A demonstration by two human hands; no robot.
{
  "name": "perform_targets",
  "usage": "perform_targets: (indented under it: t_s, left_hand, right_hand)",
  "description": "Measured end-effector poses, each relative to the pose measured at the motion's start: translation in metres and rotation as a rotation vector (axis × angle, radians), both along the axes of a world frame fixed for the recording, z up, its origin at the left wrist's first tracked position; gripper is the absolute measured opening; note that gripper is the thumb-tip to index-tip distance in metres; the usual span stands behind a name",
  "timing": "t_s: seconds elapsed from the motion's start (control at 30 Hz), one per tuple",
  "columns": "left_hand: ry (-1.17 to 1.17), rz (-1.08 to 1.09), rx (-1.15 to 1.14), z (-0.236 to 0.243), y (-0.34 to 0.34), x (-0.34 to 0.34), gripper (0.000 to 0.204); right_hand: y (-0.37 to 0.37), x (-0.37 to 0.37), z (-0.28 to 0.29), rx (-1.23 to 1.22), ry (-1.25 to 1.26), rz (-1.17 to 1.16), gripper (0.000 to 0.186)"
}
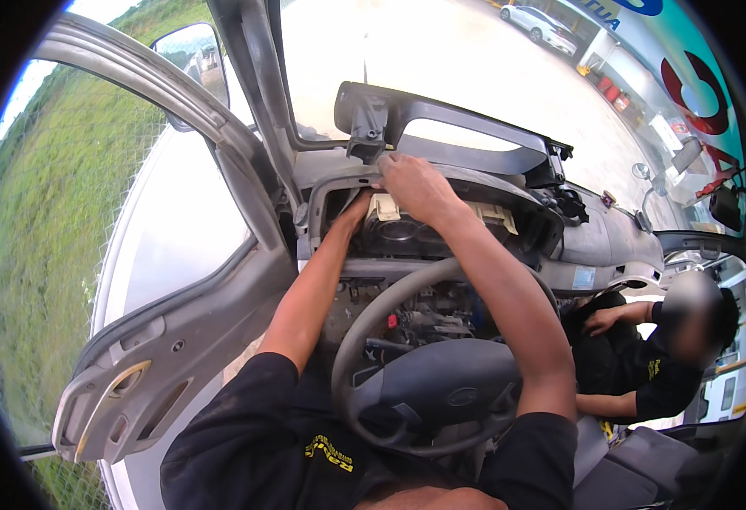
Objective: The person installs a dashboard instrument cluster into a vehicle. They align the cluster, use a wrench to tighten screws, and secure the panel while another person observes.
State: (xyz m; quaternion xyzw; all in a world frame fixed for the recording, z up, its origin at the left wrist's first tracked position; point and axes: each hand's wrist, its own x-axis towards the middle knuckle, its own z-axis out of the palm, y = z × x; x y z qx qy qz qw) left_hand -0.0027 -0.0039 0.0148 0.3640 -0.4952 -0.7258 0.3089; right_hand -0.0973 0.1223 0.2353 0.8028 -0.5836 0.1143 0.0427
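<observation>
Instrument cluster (394, 231) sits in dashboard recess (315, 214), beyond steering wheel (345, 367); left hand (357, 209) inside recess at cluster's left end, fingers mostly hidden, grip cannot be told; right hand (417, 189) over recess's upper edge, fingers bent, cannot tell whether grasping; grey trim frame (485, 163) just beyond.

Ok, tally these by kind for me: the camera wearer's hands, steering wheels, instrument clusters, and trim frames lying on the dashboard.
Hands: 2 (left hand, partly hidden; right hand)
Steering wheels: 1 (steering wheel)
Instrument clusters: 1 (instrument cluster)
Trim frames: 1 (grey trim frame)
Total: 5
</observation>
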Motion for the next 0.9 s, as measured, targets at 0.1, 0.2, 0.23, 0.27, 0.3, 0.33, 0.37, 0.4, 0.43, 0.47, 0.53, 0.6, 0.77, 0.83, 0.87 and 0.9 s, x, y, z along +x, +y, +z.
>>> perform_targets:
  t_s: [0.1, 0.2, 0.23, 0.27, 0.3, 0.33, 0.37, 0.4, 0.43, 0.47, 0.53, 0.6, 0.77, 0.83, 0.87, 0.9]
  left_hand:
    - [0.004, -0.005, -0.001, 0.005, 0.003, 0.001, 0.056]
    - [0.006, -0.002, 0.005, 0.01, 0.005, 0.006, 0.057]
    - [0.002, -0.002, 0.008, 0.012, 0.007, 0.008, 0.057]
    - [-0.004, -0.001, 0.008, 0.014, 0.009, 0.011, 0.057]
    - [0.003, -0.006, 0.009, 0.018, 0.013, 0.009, 0.057]
    - [0.008, -0.019, 0.011, 0.022, 0.017, 0.005, 0.057]
    - [0.016, -0.028, 0.016, 0.025, 0.021, -0.001, 0.057]
    - [0.025, -0.038, 0.016, 0.027, 0.023, -0.008, 0.057]
    - [0.018, -0.029, 0.012, 0.018, 0.019, -0.006, 0.057]
    - [0.028, -0.014, 0.023, 0.008, 0.014, -0.006, 0.056]
    - [0.043, 0.039, 0.03, -0.019, -0.01, 0.005, 0.053]
    - [-0.001, 0.015, -0.023, -0.033, -0.026, 0.012, 0.052]
    - [-0.006, 0.01, -0.026, -0.03, -0.013, -0.001, 0.062]
    - [0.015, -0.056, 0.027, -0.021, -0.001, -0.01, 0.062]
    - [0.019, -0.033, 0.028, -0.018, 0.004, -0.02, 0.058]
    - [0.012, 0.004, 0.022, -0.021, 0.004, -0.022, 0.054]
  right_hand:
    - [-0.012, 0.024, -0.008, -0.018, 0.04, 0.042, 0.02]
    - [-0.014, 0.039, -0.007, -0.037, 0.028, -0.066, 0.016]
    - [-0.011, 0.041, -0.005, -0.076, -0.024, -0.103, 0.015]
    - [-0.007, 0.042, -0.003, -0.113, -0.077, -0.141, 0.015]
    - [-0.002, 0.039, 0.0, -0.151, -0.118, -0.186, 0.015]
    - [0.003, 0.03, 0.0, -0.138, -0.144, -0.221, 0.015]
    - [0.009, 0.015, 0.001, -0.125, -0.169, -0.258, 0.015]
    - [0.016, 0.002, 0.003, -0.115, -0.196, -0.297, 0.016]
    - [0.018, -0.001, 0.004, -0.118, -0.216, -0.327, 0.018]
    - [0.021, -0.004, 0.005, -0.121, -0.234, -0.361, 0.02]
    - [0.021, -0.003, 0.015, -0.139, -0.277, -0.404, 0.025]
    - [0.023, -0.012, 0.019, -0.173, -0.341, -0.388, 0.026]
    - [0.032, -0.035, 0.019, -0.168, -0.454, -0.367, 0.029]
    - [0.04, -0.041, 0.024, -0.163, -0.515, -0.361, 0.03]
    - [0.042, -0.048, 0.022, -0.153, -0.475, -0.386, 0.03]
    - [0.042, -0.05, 0.021, -0.145, -0.448, -0.396, 0.031]
